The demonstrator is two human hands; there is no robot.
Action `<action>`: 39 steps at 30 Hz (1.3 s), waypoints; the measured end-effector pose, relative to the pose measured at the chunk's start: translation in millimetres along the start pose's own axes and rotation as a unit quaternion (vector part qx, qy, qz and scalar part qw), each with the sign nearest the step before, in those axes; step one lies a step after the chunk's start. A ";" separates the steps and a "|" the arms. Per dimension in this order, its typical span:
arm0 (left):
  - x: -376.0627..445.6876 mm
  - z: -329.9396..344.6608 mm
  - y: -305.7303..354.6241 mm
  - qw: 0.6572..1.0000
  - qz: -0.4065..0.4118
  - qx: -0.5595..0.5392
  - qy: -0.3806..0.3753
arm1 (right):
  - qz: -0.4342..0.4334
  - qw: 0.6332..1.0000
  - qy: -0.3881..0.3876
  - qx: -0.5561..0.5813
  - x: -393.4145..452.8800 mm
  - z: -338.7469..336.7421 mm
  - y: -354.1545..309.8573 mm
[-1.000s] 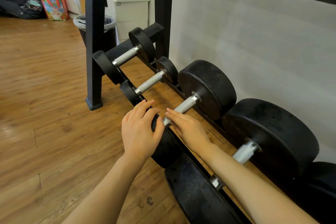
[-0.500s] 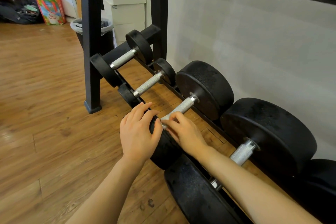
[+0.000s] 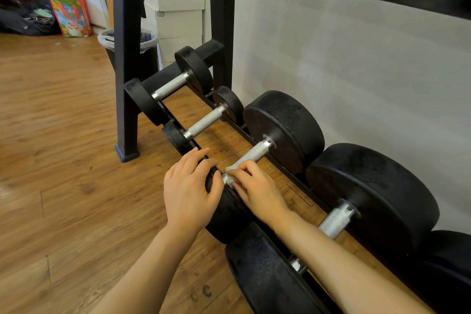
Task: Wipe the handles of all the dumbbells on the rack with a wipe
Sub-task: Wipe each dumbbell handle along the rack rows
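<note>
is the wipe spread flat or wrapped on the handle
Wrapped. The wipe is bunched around the near end of the handle, pinched there by the right hand; only a small white fold shows.

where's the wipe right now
In the head view the wipe sits near the middle of the frame, pinched by the right hand against the near end of the third dumbbell's handle, beside the left hand.

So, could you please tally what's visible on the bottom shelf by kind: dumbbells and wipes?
Dumbbells with handle showing: 4
Wipe: 1, pinched by the right hand on the third handle
Total: 5
</note>
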State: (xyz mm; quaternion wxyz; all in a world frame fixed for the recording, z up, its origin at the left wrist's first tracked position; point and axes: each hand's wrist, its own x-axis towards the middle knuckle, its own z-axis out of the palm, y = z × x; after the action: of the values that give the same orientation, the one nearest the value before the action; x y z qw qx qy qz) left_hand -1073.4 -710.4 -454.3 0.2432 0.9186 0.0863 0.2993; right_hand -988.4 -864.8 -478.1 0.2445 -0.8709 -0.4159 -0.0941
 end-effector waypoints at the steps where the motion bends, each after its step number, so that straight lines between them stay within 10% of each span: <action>1: 0.0 0.1 0.1 1.000 0.000 0.000 -0.001 | -0.006 1.000 -0.005 0.003 -0.6 0.4 -0.6; 17: 0.3 -0.5 0.4 1.000 0.002 -0.004 0.002 | 0.012 0.999 0.031 -0.010 -1.1 0.1 3.2; 22: 0.2 -0.7 1.2 1.000 0.004 -0.005 0.008 | 0.198 0.958 0.193 0.083 3.7 -21.1 18.7; 39: -0.3 -1.2 1.3 1.000 -0.002 -0.005 0.001 | 0.133 0.982 0.076 0.110 -0.2 -8.4 5.8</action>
State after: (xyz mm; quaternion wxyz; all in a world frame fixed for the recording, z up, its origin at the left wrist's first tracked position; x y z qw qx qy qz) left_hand -1074.3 -711.2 -453.0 0.2487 0.9169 0.0871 0.2998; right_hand -983.7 -872.2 -473.0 0.3799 -0.8767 -0.2841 -0.0799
